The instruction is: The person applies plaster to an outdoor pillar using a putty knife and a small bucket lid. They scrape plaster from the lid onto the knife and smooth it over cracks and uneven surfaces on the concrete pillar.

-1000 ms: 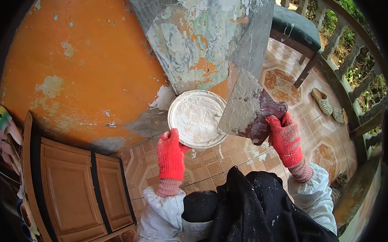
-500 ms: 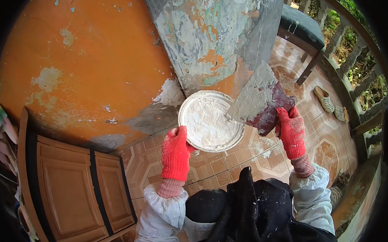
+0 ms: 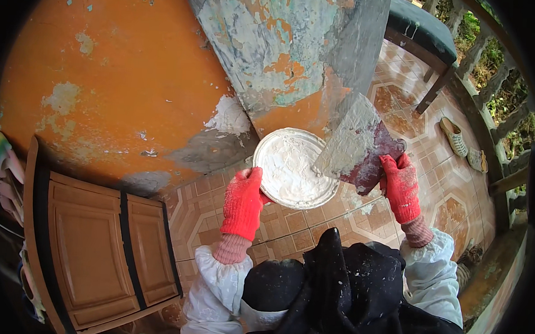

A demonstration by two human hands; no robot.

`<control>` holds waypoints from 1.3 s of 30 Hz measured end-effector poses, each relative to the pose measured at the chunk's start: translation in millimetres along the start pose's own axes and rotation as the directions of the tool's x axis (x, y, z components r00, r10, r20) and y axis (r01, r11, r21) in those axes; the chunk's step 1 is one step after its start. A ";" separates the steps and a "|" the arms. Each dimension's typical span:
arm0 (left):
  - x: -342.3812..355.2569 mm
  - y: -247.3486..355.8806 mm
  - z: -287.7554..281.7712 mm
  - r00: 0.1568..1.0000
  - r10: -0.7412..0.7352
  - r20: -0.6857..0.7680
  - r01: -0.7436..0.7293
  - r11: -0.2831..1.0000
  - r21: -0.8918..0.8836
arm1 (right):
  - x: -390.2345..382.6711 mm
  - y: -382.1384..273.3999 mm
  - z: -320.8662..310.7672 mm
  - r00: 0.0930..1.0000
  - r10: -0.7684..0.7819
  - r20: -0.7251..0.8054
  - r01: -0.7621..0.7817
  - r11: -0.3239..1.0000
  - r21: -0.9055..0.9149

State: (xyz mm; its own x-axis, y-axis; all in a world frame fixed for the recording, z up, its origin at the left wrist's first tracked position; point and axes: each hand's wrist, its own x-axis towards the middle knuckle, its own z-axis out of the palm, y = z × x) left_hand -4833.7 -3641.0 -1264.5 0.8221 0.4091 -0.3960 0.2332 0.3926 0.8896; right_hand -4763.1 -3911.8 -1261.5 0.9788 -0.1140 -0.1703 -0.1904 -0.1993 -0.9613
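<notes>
My left hand (image 3: 242, 203), in a red knit glove dusted white, grips the near left rim of a round white lid-like tray (image 3: 296, 203). White paste (image 3: 288, 165), like filler, is spread across it in uneven ridges. In my right hand (image 3: 401, 188), gloved the same way, is a wide scraper (image 3: 357, 144) with a dark red handle part and a blade caked in grey-white paste. The blade's lower left corner overlaps the tray's right side at the paste; whether it touches cannot be made out. My right fingers close round the scraper's right end.
Ahead stands a peeling grey and orange pillar (image 3: 284, 54) beside an orange wall (image 3: 134, 71). A wooden cabinet (image 3: 97, 237) is at left. A dark-seated stool (image 3: 420, 30), slippers (image 3: 454, 137) and a balustrade (image 3: 478, 51) line the right. White smears mark the tiled floor (image 3: 288, 236).
The tray has shifted slightly right, and its paste looks smoother on the right. The scraper has tilted a little and sits slightly lower. Both hands keep their grip; the view has moved slightly.
</notes>
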 end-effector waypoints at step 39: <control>33.3 -81.8 22.5 0.995 0.046 -0.088 -0.047 0.999 -0.008 | 12.8 67.8 25.6 0.947 0.317 0.048 -0.320 0.946 0.048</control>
State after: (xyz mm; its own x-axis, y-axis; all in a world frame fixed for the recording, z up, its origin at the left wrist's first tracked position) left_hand -4813.7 -3678.0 -1345.3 0.7831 0.4977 -0.3730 0.1903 0.3792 0.9055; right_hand -4761.6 -3901.8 -1334.4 0.8702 -0.1240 -0.4768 -0.4894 -0.1056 -0.8657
